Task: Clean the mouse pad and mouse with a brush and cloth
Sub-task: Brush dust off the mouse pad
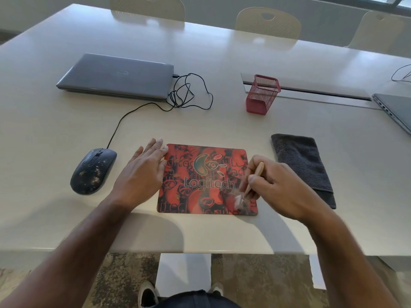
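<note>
Brushing of the mouse pad [206,174] was in hand: the right hand [273,187] pinched the wooden brush [251,183], its blurred bristles down on the pad's near right corner. The left hand [144,167] lay flat, fingers straight, pressing the pad's left edge to steady it. Judging by this, the speckled mouse [92,171], left of the pad, awaited brushing next, then the folded cloth [304,167] lying to the right

Single head-worn wide-angle view, looking forward and steeply down, close over near edge of surface [222,232]; chairs [268,24] beyond far edge.
</note>
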`<state>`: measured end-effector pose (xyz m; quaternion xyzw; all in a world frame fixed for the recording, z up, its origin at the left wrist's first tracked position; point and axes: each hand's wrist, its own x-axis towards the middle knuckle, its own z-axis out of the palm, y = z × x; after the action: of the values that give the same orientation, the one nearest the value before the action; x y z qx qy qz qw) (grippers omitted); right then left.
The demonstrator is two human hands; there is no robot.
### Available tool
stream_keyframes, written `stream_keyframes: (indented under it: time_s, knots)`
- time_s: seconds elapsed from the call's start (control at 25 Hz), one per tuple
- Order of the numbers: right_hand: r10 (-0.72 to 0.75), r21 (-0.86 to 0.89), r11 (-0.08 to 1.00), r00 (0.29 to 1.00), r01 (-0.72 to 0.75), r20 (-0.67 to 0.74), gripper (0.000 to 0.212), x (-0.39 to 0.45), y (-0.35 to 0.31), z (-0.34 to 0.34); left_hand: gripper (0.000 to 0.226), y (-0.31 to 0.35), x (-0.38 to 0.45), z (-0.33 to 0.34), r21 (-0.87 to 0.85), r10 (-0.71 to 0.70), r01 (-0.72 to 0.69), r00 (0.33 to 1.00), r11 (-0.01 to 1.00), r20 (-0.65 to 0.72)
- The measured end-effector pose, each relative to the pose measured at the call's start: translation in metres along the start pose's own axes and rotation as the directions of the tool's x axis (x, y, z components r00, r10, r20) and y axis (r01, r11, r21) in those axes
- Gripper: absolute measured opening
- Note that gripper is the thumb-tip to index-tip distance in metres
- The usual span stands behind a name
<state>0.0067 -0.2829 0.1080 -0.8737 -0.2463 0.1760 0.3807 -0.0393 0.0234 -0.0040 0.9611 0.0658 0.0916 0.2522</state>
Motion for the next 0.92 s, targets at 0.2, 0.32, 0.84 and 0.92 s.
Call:
stream_keyframes:
  time_s: [0.2, 0.32, 0.84, 0.92]
  knots:
    - [-0.097, 0.280, 0.958, 0.990, 0.066, 0.099, 0.009, -0.004, -0.005, 0.027, 0.048, 0.001, 0.000, 0.000, 0.000, 0.001, -0.001, 1.000, 1.000, -0.004]
    - [-0.059, 0.148, 0.988, 0.993, 0.043, 0.105, 0.012, -0.003, 0.007, 0.020, 0.048, 0.000, 0.000, 0.000, -0.001, 0.001, -0.001, 1.000, 1.000, -0.005]
    - [0.034, 0.091, 0.995, 0.997, -0.028, -0.063, 0.016, -0.009, 0.023, 0.004, 0.049, 0.001, 0.000, 0.001, 0.007, 0.000, 0.000, 1.000, 1.000, -0.001]
    - [0.017, 0.137, 0.991, 0.993, -0.001, -0.117, 0.016, -0.012, 0.021, -0.002, 0.048, 0.001, 0.000, 0.000, 0.007, 0.000, 0.000, 1.000, 1.000, -0.001]
